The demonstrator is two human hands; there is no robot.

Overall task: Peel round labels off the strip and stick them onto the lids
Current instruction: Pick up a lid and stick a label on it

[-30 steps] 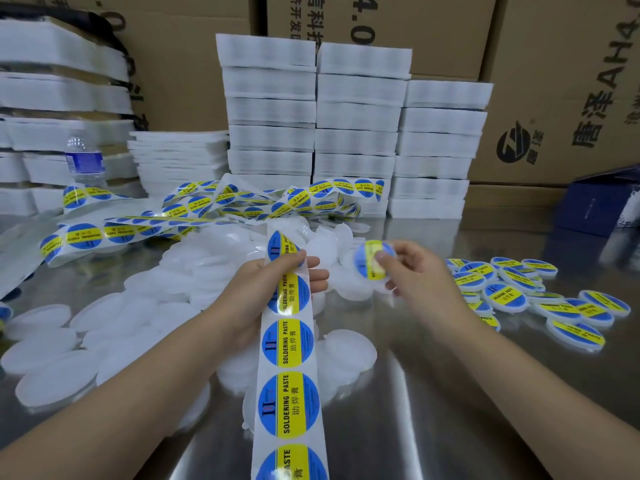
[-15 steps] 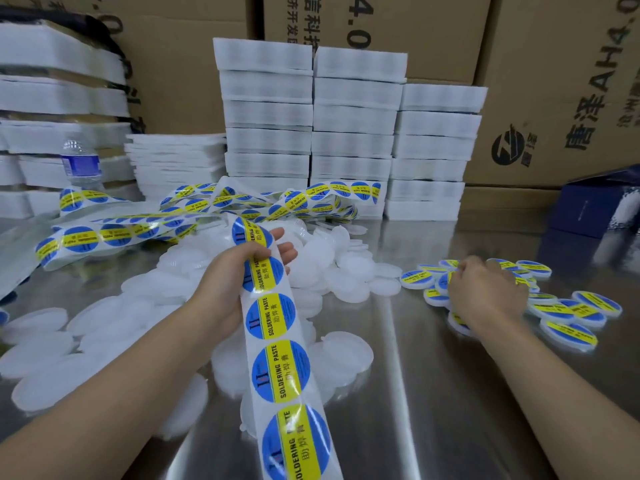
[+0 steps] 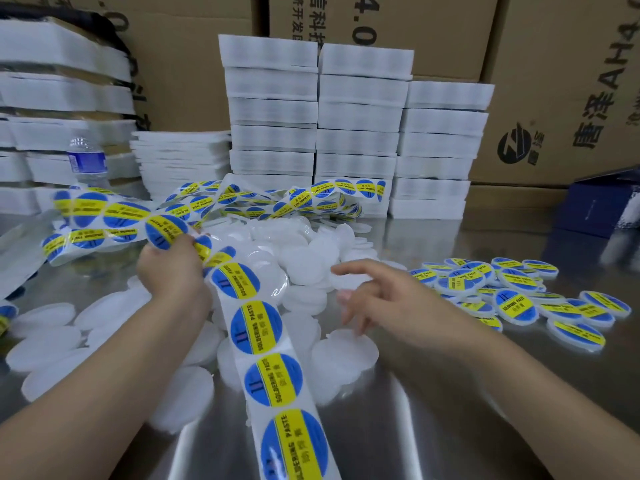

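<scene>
Label strip point(image 3: 266, 344): runs from near edge across steel table point(image 3: 433, 427) into left hand point(image 3: 169, 271), fingers curled round it.
Right hand point(image 3: 398, 306): fingers spread, holding nothing, over blank white lids point(image 3: 304, 268).
Labelled lids point(image 3: 516, 299): heaped right.
White tray stacks point(image 3: 356, 116), cartons point(image 3: 571, 81): rear.

Bare steel table point(image 3: 374, 445) near right, loose lids point(image 3: 311, 268) crowd centre (strip point(image 3: 256, 329) draped across)

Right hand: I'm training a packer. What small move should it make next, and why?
Probably the right hand should pick up a bare white round plastic lid beneath it: it hovers open and empty, while the left hand grips the blue-and-yellow label strip.
</scene>
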